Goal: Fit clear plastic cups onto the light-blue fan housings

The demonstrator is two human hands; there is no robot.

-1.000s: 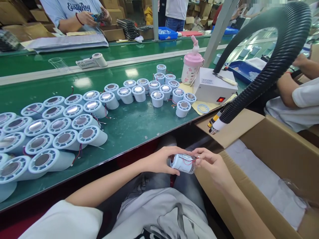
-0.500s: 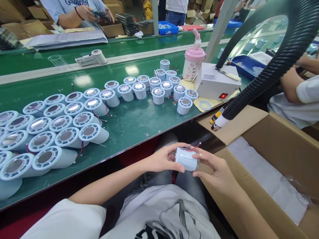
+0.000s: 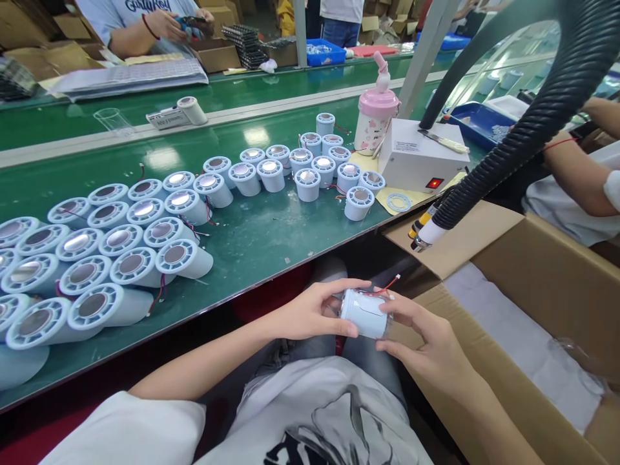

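Over my lap I hold a light-blue cylindrical housing [image 3: 365, 314] lying on its side, with a thin red wire and small white connector sticking up at its far right. My left hand [image 3: 320, 311] is closed around its left end, thumb along the near side. The fingers and thumb of my right hand [image 3: 426, 336] grip the right end, where something clear, like a plastic sleeve, shows at the edge. Several similar blue housings [image 3: 177, 258] with round metallic centres stand in rows on the green table [image 3: 252, 239] ahead.
A white box with a red switch [image 3: 421, 155] stands beside a pink-lidded cup [image 3: 378, 116]. A black corrugated hose [image 3: 508, 148] hangs at the right above an open cardboard box [image 3: 547, 258] holding white lining. Co-workers sit across the table and at the right.
The housing has tilted slightly, its right end lower, and the wire's connector has shifted right. Both hands keep their hold. The co-worker's arm at the right has moved.
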